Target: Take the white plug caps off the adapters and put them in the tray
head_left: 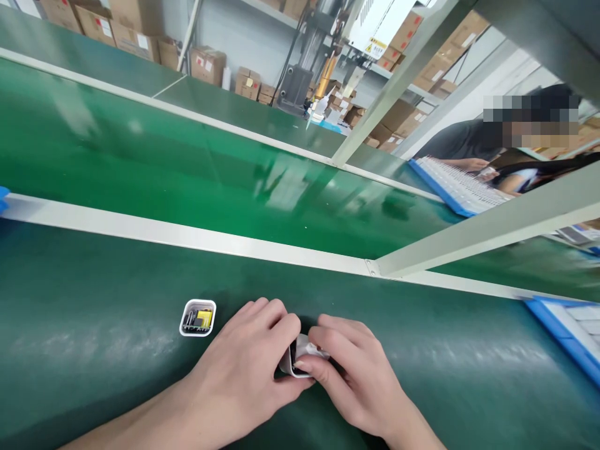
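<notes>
My left hand (244,369) and my right hand (356,375) meet over the dark green work surface (94,337), both closed on one small white casing (297,356) with a dark inside. Fingers of both hands wrap round it and hide most of it. A second small white casing (197,317) lies open side up on the surface just left of my left hand, showing dark parts and a yellow piece inside; neither hand touches it.
A bright green conveyor belt (187,175) runs beyond a pale rail (187,236). Grey frame posts (487,231) rise at right. Blue trays (569,331) sit at right; another person (469,140) works at a blue tray (454,184) across the belt. Cardboard boxes (206,62) are stacked behind.
</notes>
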A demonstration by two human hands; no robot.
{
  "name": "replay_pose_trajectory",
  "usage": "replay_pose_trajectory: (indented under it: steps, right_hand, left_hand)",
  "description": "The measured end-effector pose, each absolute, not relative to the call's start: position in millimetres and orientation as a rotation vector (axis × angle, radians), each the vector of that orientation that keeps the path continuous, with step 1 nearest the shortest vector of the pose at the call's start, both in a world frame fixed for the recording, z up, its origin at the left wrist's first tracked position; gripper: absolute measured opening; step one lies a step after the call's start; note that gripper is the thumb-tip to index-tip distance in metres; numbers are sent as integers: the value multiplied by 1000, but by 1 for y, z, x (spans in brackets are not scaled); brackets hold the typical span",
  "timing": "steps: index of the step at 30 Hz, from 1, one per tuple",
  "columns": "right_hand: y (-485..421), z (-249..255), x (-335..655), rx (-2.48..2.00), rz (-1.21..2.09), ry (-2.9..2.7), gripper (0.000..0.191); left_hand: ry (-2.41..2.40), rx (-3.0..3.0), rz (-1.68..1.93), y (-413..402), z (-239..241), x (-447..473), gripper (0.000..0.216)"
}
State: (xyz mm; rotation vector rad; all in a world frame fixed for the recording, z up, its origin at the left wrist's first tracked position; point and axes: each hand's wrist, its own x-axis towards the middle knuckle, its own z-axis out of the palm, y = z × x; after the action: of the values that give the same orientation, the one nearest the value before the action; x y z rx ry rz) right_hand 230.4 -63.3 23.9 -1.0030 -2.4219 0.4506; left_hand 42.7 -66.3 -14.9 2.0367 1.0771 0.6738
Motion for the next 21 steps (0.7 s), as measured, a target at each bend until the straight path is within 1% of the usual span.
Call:
replay_pose_trajectory:
  steps: [8, 12, 15, 18, 21]
  right_hand:
    - [-64, 22, 231, -948, 378, -2434, 29]
    - [-63, 22, 230, -947, 455, -2479, 33]
    - [-63, 22, 230, -930, 451, -2515, 34]
    - [-64, 24, 228, -942, 430, -2538, 33]
    - [-64, 26, 227, -1004, 505, -2530, 32]
  left_hand:
    - [1081, 2043, 685, -66, -16, 43, 29]
    - [1072, 2055, 689, -65, -16, 42, 29]
    - [1071, 2062, 688, -64, -17, 42, 30]
    - [1065, 2066, 696, -65, -18, 42, 29]
    - [1057, 2064, 708, -65, -19, 42, 28]
